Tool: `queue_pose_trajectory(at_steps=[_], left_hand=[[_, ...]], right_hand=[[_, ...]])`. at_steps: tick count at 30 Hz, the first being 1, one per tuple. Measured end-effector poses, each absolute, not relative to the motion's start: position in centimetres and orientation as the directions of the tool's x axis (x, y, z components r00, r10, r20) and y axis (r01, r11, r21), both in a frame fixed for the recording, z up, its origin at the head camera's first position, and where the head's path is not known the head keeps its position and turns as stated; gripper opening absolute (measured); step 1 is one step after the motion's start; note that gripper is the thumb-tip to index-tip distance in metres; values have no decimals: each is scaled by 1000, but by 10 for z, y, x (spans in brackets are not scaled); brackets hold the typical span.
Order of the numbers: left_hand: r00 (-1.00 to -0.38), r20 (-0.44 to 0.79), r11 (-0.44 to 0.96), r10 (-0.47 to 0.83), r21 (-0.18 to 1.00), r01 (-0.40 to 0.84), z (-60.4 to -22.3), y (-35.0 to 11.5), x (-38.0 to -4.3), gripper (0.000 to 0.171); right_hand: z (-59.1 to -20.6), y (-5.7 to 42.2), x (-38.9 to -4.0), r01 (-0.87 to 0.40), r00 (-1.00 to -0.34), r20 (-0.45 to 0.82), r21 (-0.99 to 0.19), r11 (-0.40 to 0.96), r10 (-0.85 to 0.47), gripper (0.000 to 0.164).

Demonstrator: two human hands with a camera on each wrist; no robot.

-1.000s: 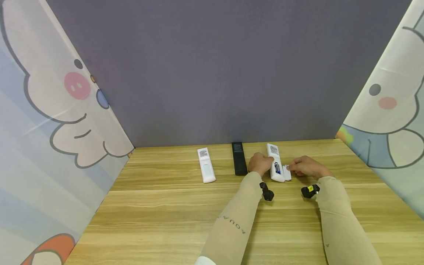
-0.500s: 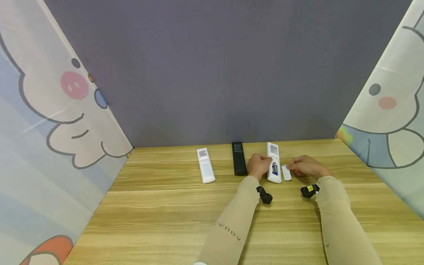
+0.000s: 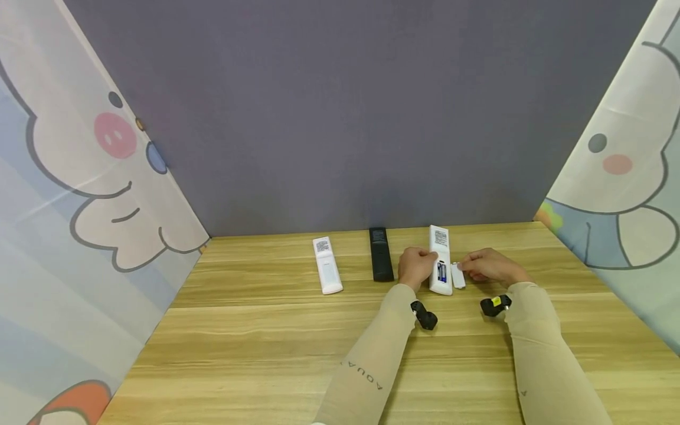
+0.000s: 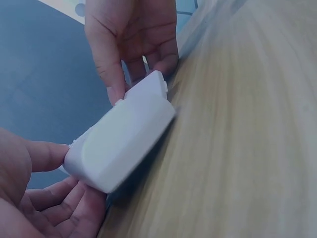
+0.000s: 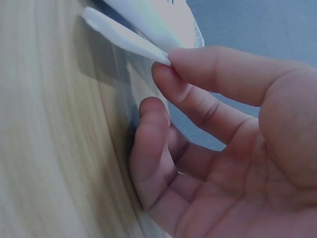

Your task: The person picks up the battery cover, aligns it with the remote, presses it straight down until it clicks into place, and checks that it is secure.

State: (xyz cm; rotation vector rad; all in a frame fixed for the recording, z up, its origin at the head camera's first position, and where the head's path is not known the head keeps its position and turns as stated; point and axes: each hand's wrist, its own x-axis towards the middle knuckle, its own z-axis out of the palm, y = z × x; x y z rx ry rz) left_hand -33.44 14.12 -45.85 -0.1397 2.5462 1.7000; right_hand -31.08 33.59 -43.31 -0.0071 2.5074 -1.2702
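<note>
A white remote control (image 3: 440,260) lies back side up, its battery compartment uncovered and blue batteries (image 3: 442,272) showing inside. My left hand (image 3: 417,267) grips it by the left edge, thumb on top and fingers beneath, as the left wrist view (image 4: 54,188) also shows. Between thumb and index finger, my right hand (image 3: 491,265) pinches a white battery cover (image 3: 458,276) just right of the remote. In the right wrist view the cover (image 5: 124,39) is seen edge-on, raised off the wood beside the remote (image 5: 158,20). The far end of the remote is hidden in the left wrist view.
A black remote (image 3: 381,255) lies left of my left hand, back side up. Farther left lies another white remote (image 3: 327,267) with its cover on. The wooden table (image 3: 255,342) meets a grey panel (image 3: 350,118) behind; cartoon-printed cloths stand on both sides.
The remote and battery cover, overlapping or touching a second ago, moved slightly apart, then closer together again. Both hands keep their hold, with only small shifts. The head view has turned slightly.
</note>
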Motion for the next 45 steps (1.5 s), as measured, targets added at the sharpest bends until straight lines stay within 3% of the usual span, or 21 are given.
queue_pose_trajectory(at_steps=[15,21,35,45], left_hand=[[-992,-124,143,-10,982,-124,-454,145,-332,10],[-992,-123,99,15,988,-121,-450,144,-329,12],[-993,-113,90,39,990,-110,-447,133,-329,15],[-993,-105,105,61,990,-99,-446,131,-329,15]], right_hand=[[-437,340,-312,174,-956,-267,-854,491,-124,21],[-438,345,-311,139,-966,-229,-847,513,-117,28],[-422,343,-305,67,-983,-128,-915,398,-129,27],[-414,347,-304,62,-983,-109,-953,296,-146,13]])
